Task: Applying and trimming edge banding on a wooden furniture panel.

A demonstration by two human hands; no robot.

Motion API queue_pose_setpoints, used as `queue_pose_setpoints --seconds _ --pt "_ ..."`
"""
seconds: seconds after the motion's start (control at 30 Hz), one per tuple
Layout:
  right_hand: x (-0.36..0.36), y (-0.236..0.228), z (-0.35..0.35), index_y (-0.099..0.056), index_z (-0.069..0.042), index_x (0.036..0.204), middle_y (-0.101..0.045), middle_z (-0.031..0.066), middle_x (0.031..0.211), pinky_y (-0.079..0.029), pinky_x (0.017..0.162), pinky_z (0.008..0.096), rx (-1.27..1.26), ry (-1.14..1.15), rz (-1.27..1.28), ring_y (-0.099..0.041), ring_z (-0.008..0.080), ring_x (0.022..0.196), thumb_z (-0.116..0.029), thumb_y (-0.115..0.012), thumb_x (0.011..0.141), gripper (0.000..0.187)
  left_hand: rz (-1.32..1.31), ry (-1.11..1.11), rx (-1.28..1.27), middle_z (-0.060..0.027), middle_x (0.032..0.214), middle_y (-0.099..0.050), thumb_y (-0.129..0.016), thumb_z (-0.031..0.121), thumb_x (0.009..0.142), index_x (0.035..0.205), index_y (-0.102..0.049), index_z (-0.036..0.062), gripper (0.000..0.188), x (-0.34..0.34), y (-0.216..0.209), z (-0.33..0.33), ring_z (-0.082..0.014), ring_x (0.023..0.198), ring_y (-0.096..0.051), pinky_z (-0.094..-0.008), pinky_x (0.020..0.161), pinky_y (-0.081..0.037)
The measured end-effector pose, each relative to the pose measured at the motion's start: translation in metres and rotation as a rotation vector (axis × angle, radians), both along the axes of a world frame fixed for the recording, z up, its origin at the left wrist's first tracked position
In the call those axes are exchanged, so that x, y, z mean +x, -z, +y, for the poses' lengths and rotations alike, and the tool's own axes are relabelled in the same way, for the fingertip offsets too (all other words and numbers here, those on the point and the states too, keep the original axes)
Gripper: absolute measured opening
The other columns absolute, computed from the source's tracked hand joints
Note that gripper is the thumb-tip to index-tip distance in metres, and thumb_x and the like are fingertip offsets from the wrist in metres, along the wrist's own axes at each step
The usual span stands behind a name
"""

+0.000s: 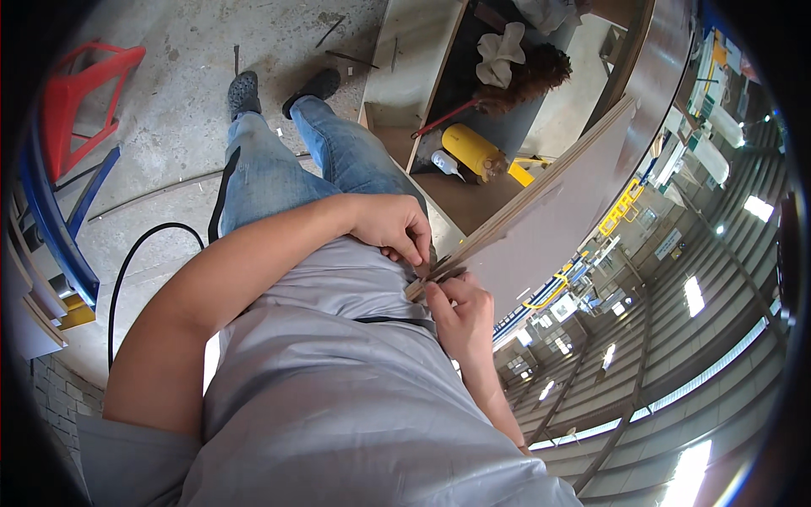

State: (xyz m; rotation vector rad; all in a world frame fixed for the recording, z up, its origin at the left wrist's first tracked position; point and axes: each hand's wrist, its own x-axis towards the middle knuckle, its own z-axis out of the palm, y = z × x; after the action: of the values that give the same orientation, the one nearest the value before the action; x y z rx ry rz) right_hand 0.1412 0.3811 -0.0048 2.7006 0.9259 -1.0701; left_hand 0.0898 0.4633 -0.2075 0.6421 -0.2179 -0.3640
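Observation:
My left hand (390, 230) reaches across my waist with its fingers pinched together at the near corner of a pale grey board (553, 221). What lies between those fingertips, if anything, is too small to make out. Just below it, my right hand (464, 319) is closed at the same corner, thumb along the edge and fingers curled over the board's face. Layered, light brown wood shows along the board's edge, which runs from my hands up to the right.
An open cabinet compartment beside my legs holds a yellow cylinder (473, 150), a white squeeze bottle (445, 162) and a brown brush-like duster (528, 80). A red stool (80, 106) stands at the left. A black hose (118, 287) curves beside me.

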Motion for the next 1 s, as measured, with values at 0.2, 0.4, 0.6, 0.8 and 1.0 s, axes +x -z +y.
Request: queue_pose_setpoints --seconds 0.2,0.4,0.6,0.8,1.0 --pt "0.016 -0.003 0.014 -0.06 0.005 0.067 -0.059 0.0069 0.061 -0.042 0.053 0.0256 -0.035 0.268 0.108 -0.055 0.0107 0.055 -0.018 -0.06 0.085 0.029 0.09 -0.043 -0.136 -0.0063 0.078 -0.065 -0.066 0.004 0.081 0.09 -0.068 -0.0013 0.011 0.0 -0.002 0.018 -0.0087 0.055 -0.057 -0.0217 0.049 -0.046" --pt "0.034 -0.016 0.038 -0.061 0.005 0.073 -0.06 0.0059 0.06 -0.042 0.053 0.0237 0.115 0.238 -0.016 -0.055 0.0107 0.056 -0.015 -0.056 0.09 0.027 0.434 -0.368 -0.415 -0.0085 0.088 -0.063 -0.058 0.013 0.089 0.115 -0.056 -0.0008 0.03 0.011 -0.005 0.025 -0.0107 0.062 -0.059 -0.0244 0.055 -0.05" --pt "0.041 -0.011 0.03 -0.06 0.004 0.068 -0.058 0.0055 0.055 -0.04 0.049 0.0242 -0.065 0.176 -0.048 -0.054 0.009 0.052 -0.018 -0.06 0.087 0.029 0.365 -0.303 -0.149 -0.0081 0.101 -0.06 -0.054 0.015 0.09 0.118 -0.055 0.0011 0.031 0.015 -0.002 0.009 -0.0112 0.074 -0.061 -0.0254 0.063 -0.053" --pt "0.044 -0.009 0.031 -0.06 0.004 0.068 -0.058 0.0053 0.055 -0.04 0.049 0.0242 -0.021 0.051 -0.049 -0.054 0.0089 0.051 -0.019 -0.06 0.087 0.03 0.314 -0.367 -0.626 -0.0089 0.12 -0.055 -0.048 0.02 0.09 0.125 -0.051 0.0029 0.039 0.013 -0.005 0.018 -0.0154 0.105 -0.054 -0.0313 0.085 -0.047" --pt "0.05 -0.01 0.03 -0.061 0.003 0.07 -0.058 0.0049 0.055 -0.041 0.049 0.0239 -0.078 0.166 -0.001 -0.054 0.009 0.051 -0.02 -0.06 0.087 0.029 0.309 -0.35 -0.282 -0.0045 0.095 -0.062 -0.06 0.019 0.089 0.108 -0.06 0.003 0.025 0.016 -0.018 0.014 -0.0092 0.082 -0.058 -0.0235 0.072 -0.048"
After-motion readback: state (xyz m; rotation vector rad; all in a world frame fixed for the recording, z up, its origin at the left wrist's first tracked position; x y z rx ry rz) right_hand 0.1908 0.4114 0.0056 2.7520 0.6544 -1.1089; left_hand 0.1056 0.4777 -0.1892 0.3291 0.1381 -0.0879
